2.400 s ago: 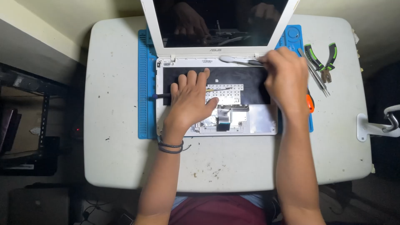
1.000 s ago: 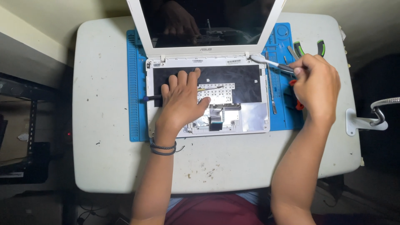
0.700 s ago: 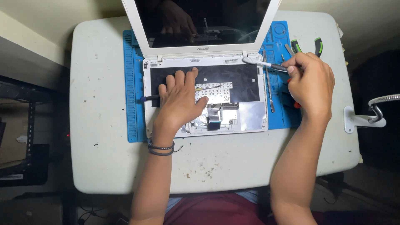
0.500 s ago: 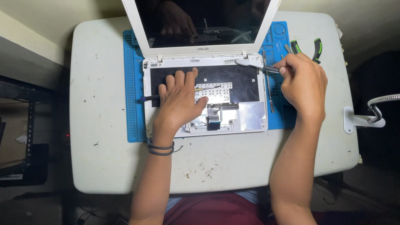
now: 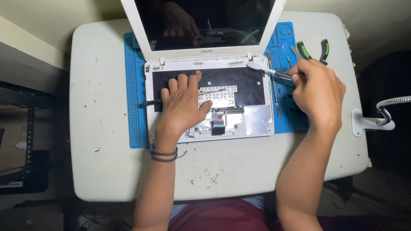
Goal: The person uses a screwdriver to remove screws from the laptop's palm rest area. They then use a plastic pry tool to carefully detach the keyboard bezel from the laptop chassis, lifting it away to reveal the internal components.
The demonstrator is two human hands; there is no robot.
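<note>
Left hand (image 5: 185, 105): flat, fingers spread, pressing on the laptop's opened base, grasping nothing.
Right hand (image 5: 319, 92): fingers clenched around a slim tool (image 5: 267, 70), tip pointing to 9 o'clock.
Tool tip: at the base's upper right corner, beside the hinge.
Laptop (image 5: 252, 124): white, keyboard removed, screen upright at 12 o'clock.
Mat (image 5: 135, 98): blue, under the laptop.
Pliers (image 5: 314, 49): green-handled, at 1 o'clock on the table (image 5: 98, 162).
</note>
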